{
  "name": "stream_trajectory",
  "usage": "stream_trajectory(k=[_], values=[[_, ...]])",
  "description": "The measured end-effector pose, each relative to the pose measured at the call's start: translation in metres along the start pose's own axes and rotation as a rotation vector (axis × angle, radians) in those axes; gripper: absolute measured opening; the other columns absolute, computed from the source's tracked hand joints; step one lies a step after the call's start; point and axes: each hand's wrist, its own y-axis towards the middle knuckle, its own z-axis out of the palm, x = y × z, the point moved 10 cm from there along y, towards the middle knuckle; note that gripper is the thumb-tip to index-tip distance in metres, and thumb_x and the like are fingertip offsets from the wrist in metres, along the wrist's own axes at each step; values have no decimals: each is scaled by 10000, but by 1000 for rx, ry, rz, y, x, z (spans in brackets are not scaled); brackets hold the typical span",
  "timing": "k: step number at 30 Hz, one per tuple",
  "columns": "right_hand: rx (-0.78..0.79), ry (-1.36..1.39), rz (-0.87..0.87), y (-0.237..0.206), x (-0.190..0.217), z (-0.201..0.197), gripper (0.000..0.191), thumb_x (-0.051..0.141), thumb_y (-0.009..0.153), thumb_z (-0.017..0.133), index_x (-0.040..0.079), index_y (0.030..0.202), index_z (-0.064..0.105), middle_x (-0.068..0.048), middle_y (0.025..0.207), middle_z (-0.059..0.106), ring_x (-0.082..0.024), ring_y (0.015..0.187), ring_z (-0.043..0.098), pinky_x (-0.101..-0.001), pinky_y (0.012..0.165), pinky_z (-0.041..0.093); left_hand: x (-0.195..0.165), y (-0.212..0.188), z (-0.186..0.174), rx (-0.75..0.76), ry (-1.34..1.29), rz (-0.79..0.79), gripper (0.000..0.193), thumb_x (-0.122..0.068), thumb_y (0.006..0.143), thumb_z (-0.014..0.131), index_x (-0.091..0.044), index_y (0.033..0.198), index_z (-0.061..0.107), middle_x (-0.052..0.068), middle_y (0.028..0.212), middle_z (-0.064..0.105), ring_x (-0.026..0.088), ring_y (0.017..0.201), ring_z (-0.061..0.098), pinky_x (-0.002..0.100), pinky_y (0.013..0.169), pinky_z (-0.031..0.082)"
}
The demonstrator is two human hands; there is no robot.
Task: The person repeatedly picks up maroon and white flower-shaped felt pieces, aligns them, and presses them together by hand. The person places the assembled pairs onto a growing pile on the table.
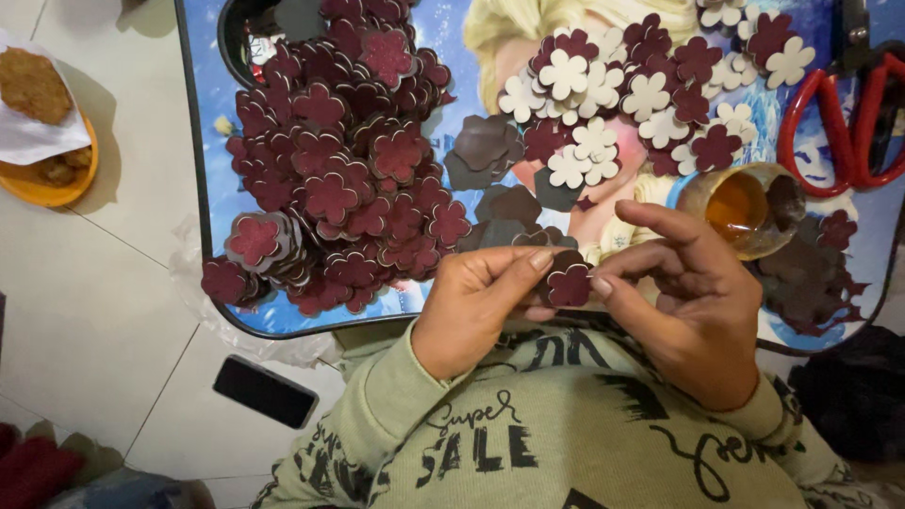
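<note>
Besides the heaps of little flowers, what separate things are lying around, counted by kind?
Red scissors: 1
Glue jar: 1
Black phone: 1
Orange plate: 1
Flower held in both hands: 1
Total: 5

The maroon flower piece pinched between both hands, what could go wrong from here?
1. The open jar of amber liquid stands right beside the right hand; a careless wrist could tip it onto the tray.
2. The big maroon pile spills over the tray's near edge, so pieces could slide to the floor.
3. The flower piece, held only between fingertips of left hand and right, could slip.
</note>
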Motion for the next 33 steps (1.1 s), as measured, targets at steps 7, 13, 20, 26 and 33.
stream_trajectory(k=[7, 13, 20, 26, 33], values=[[14, -57, -21, 3, 2, 7, 622, -119, 878, 714, -78, 1460, 500, -111, 1024, 705, -129, 987, 698, -221, 883, 548, 7, 0, -6, -8, -1, -42, 379, -269, 1055, 592, 17, 1275, 710, 34, 1007, 748, 70, 855, 686, 257, 777, 617], [13, -60, 22, 4, -3, 9, 627, -124, 862, 718, -94, 1451, 505, -117, 1018, 705, -141, 985, 699, -227, 851, 548, 8, -1, -6, 12, -15, -73, 417, -312, 1083, 553, 23, 1269, 716, 34, 1024, 742, 68, 881, 679, 253, 799, 603], [19, -57, -11, 5, -3, 12, 621, -122, 874, 707, -91, 1455, 491, -119, 1015, 714, -147, 990, 710, -245, 891, 565, 9, -1, -9, 6, -33, -105, 475, -378, 1066, 503, 9, 1249, 708, 24, 1025, 761, 75, 893, 719, 259, 808, 616], [-23, -33, 22, 5, -8, 12, 629, -119, 880, 708, -64, 1466, 485, -129, 993, 725, -134, 948, 704, -239, 856, 564, 7, -2, -11, 13, 30, -36, 464, -367, 1077, 535, 9, 1278, 718, 37, 1001, 744, 69, 871, 684, 258, 801, 614], [-27, 7, 26, 4, -8, 17, 639, -119, 902, 691, -39, 1492, 459, -134, 979, 725, -109, 890, 684, -219, 798, 555, 5, 1, -10, 37, -42, 49, 408, -289, 1092, 602, 55, 1281, 715, 52, 999, 723, 77, 872, 668, 253, 803, 607]])
